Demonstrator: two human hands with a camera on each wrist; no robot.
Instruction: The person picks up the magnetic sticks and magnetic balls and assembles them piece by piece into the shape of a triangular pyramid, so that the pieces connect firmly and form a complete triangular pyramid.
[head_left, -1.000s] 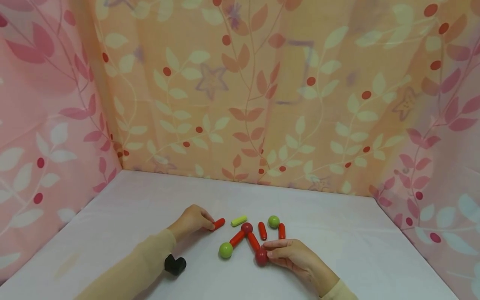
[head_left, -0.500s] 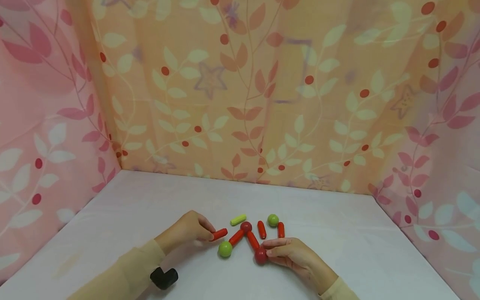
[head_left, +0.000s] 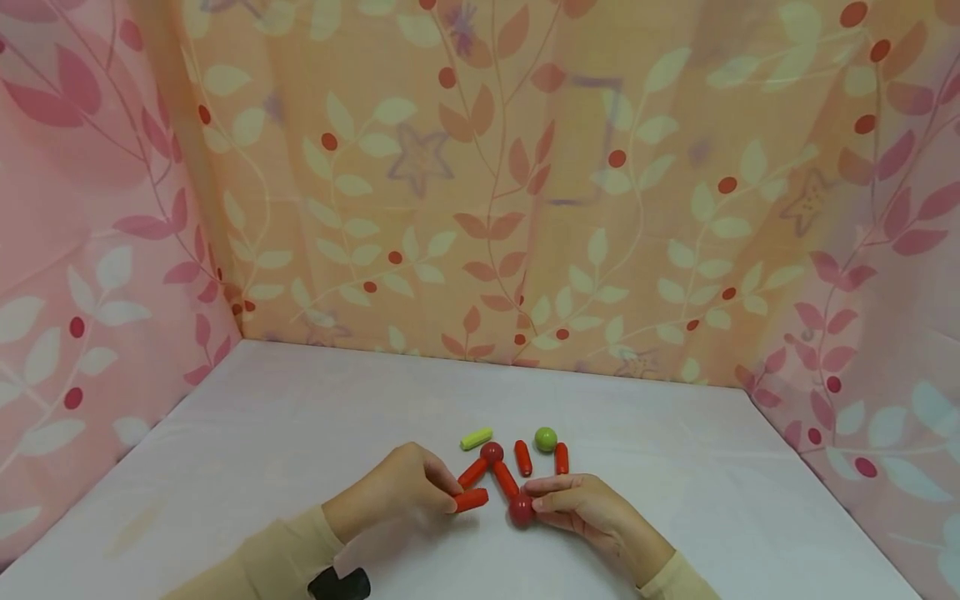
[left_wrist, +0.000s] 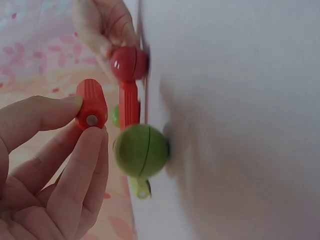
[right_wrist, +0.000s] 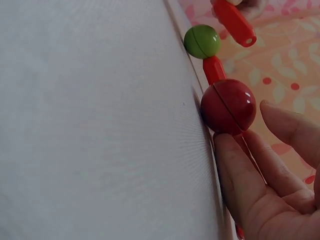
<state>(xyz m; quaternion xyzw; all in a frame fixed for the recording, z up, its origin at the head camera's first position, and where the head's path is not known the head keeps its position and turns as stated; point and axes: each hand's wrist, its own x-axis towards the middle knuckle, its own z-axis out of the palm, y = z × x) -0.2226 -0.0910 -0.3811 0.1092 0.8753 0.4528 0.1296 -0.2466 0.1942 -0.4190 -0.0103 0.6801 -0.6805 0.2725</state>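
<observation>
My left hand (head_left: 405, 487) pinches a red magnetic rod (head_left: 472, 500) between thumb and fingers, its metal end showing in the left wrist view. That rod is raised over a joined chain on the table. In the chain, a red ball (head_left: 522, 510) links through a red rod (head_left: 506, 480) to a farther red ball (head_left: 492, 452), then through another red rod (head_left: 472, 473) to a green ball (left_wrist: 141, 151). The head view hides this green ball behind my left hand and its rod. Fairly straight fingers of my right hand (head_left: 600, 517) touch the nearer red ball; its thumb stands slightly apart.
Behind the chain lie a yellow-green rod (head_left: 476, 438), a loose red rod (head_left: 523, 458), another green ball (head_left: 546, 439) and a red rod (head_left: 562, 458) beside it. The white table (head_left: 315, 400) is bounded by flowered cloth walls (head_left: 480, 250). A black device (head_left: 339, 583) sits by the left sleeve.
My left hand has carried the red rod rightward and nearer from the left of the chain, now covering the chain's green ball. The right hand stays at the red ball.
</observation>
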